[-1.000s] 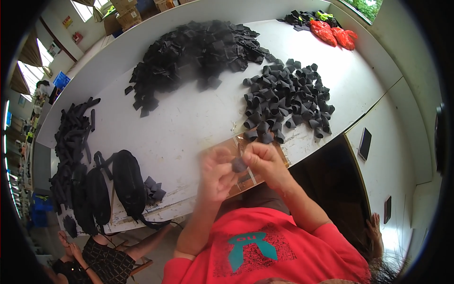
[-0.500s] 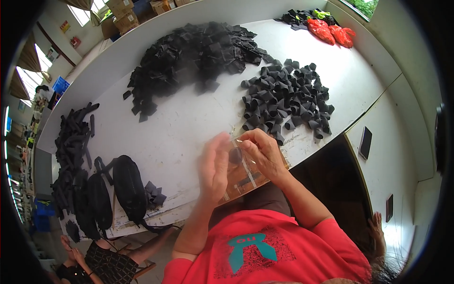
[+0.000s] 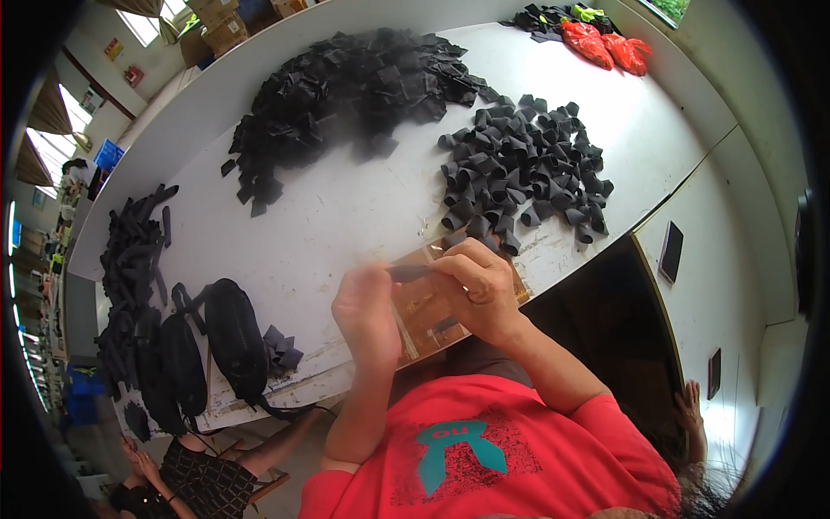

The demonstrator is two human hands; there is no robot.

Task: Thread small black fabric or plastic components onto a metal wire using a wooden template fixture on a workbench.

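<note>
A small dark fabric piece [image 3: 409, 272] is stretched between my two hands, just above a brown board [image 3: 424, 324] at the table's near edge. My left hand [image 3: 365, 307] pinches its left end, and the fingers are slightly blurred. The other end sits between the thumb and forefinger of my right hand [image 3: 475, 285]. Right behind my right hand spreads a pile of curled, folded dark fabric pieces [image 3: 523, 169]. Farther back and left lies a large heap of flat black fabric pieces [image 3: 346, 95].
Black pouches [image 3: 235, 337] and a heap of dark fabric strips [image 3: 134, 251] line the table's left side. Red plastic bags [image 3: 596, 45] lie in the far right corner. Two phones [image 3: 671, 251] rest on the right-hand surface. Another person's hand [image 3: 690, 411] shows at lower right.
The dark piece that showed by the board between my hands is now held up between them. My left hand has turned and closed on one end, and shifted a little left.
</note>
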